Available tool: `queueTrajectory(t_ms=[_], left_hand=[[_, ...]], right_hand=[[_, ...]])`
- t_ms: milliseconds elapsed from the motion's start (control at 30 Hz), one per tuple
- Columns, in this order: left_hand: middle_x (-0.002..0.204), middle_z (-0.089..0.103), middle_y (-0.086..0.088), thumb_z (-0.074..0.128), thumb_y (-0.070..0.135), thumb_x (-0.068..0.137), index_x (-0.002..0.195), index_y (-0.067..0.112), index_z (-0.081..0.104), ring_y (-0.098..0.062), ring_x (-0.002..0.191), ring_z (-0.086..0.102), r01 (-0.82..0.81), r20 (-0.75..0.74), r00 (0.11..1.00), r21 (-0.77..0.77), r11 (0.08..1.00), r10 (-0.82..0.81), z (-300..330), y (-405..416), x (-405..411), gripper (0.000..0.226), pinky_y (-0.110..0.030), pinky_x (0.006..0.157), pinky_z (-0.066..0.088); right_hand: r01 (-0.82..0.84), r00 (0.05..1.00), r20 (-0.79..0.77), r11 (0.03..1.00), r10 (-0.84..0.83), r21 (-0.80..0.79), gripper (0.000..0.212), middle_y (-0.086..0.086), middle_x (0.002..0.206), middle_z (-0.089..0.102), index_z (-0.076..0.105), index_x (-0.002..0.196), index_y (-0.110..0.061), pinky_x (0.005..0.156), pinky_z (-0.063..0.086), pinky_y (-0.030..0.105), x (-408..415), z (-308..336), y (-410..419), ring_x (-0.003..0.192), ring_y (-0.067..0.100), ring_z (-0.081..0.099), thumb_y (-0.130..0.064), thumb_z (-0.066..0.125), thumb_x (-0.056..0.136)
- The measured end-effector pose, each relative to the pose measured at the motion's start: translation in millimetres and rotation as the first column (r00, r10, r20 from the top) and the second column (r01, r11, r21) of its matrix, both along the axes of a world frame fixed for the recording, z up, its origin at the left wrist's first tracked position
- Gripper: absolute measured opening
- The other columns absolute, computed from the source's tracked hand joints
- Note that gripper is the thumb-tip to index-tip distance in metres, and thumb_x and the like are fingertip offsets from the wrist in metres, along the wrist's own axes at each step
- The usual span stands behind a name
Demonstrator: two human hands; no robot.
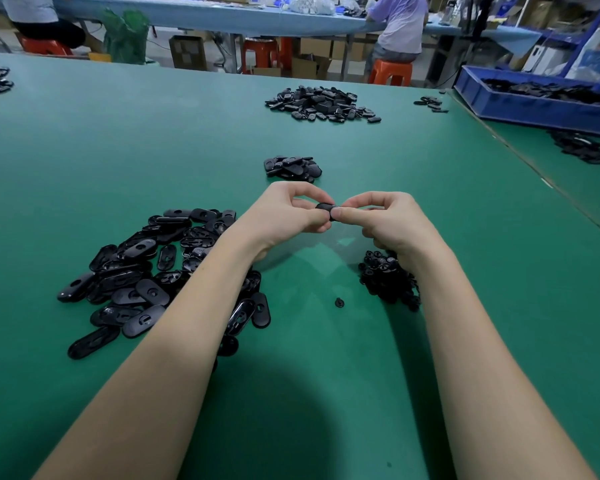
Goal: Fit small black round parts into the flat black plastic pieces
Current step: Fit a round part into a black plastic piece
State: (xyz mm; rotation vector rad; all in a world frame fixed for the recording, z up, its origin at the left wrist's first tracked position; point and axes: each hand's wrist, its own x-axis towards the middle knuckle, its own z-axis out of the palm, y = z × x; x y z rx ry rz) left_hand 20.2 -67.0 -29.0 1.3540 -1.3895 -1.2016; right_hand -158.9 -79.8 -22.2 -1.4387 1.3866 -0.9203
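A flat black piece [327, 210] is pinched above the green tabletop [153, 150] between the curled fingers of the left grip [288, 213] and right grip [385, 220], with the flat-piece heap [153, 271] lying below-left and the small round parts [388, 277] below-right of them.

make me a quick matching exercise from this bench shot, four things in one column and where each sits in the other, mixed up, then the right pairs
Things:
1. flat piece being worked on
2. pile of flat oval pieces
3. heap of small round parts
4. blue bin

Places:
A. far right of the table
B. under the right wrist, on the green mat
C. pinched between left hand and right hand
D. beside the left forearm, on the mat

Pairs: 1-C, 2-D, 3-B, 4-A
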Motion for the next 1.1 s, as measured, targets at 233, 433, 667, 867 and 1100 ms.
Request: queueTrajectory(t_ms=[233, 433, 667, 867, 1100], left_hand=[[0.091, 0.078, -0.013, 0.068, 0.0, 0.085, 0.095, 0.013, 0.072, -0.017, 0.078, 0.073, -0.025, -0.022, 0.999, 0.031, 0.999, 0.026, 1.9, 0.8, -0.2, 0.017, -0.034, 0.099, 0.055], [0.092, 0.078, -0.014, 0.068, -0.002, 0.084, 0.092, 0.013, 0.073, -0.018, 0.081, 0.073, -0.023, -0.02, 1.0, 0.035, 0.999, 0.024, 2.4, 1.3, -0.8, 0.018, -0.033, 0.097, 0.056], [0.094, 0.077, -0.015, 0.071, -0.001, 0.087, 0.094, 0.009, 0.071, -0.017, 0.079, 0.072, -0.023, -0.024, 0.999, 0.025, 0.999, 0.024, 3.6, 2.5, -2.0, 0.012, -0.027, 0.089, 0.058], [0.086, 0.076, -0.009, 0.07, -0.002, 0.088, 0.093, 0.01, 0.071, -0.015, 0.077, 0.072, -0.007, -0.035, 0.999, 0.03, 1.0, 0.008, 5.4, 3.9, -1.6, 0.013, -0.024, 0.086, 0.058], [0.079, 0.075, -0.007, 0.069, -0.002, 0.089, 0.09, 0.01, 0.07, -0.014, 0.073, 0.07, -0.006, 0.001, 1.0, 0.02, 1.0, 0.006, 6.8, 3.9, -5.5, 0.012, -0.022, 0.083, 0.059]], right_hand=[[-0.039, 0.999, -0.014, 0.999, 0.039, 0.024, 0.014, -0.012, 0.052, 0.052, 0.075, 0.08, -0.023, 0.04, 0.028, 0.014, -1.7, 0.1, -2.3, 0.057, 0.01, 0.04, -0.028, 0.087, 0.077], [-0.015, 0.999, -0.051, 1.0, 0.015, 0.013, 0.01, -0.009, 0.055, 0.051, 0.074, 0.076, -0.023, 0.039, 0.027, 0.015, 0.2, 0.5, -3.8, 0.056, 0.011, 0.039, -0.025, 0.084, 0.077], [0.001, 0.996, -0.088, 0.999, -0.005, -0.046, 0.014, -0.021, 0.044, 0.052, 0.071, 0.072, -0.021, 0.038, 0.028, 0.007, 3.2, -5.1, -6.3, 0.039, -0.005, 0.045, -0.025, 0.083, 0.076], [0.022, 0.998, -0.063, 0.997, -0.027, -0.076, 0.016, -0.021, 0.046, 0.054, 0.07, 0.07, -0.021, 0.04, 0.031, 0.007, 4.3, -7.3, -7.4, 0.04, -0.005, 0.045, -0.025, 0.084, 0.075], [0.044, 0.995, -0.091, 0.995, -0.052, -0.091, 0.018, -0.021, 0.046, 0.055, 0.069, 0.067, -0.021, 0.039, 0.031, 0.008, 4.8, -7.9, -7.2, 0.04, -0.005, 0.046, -0.027, 0.086, 0.071]])
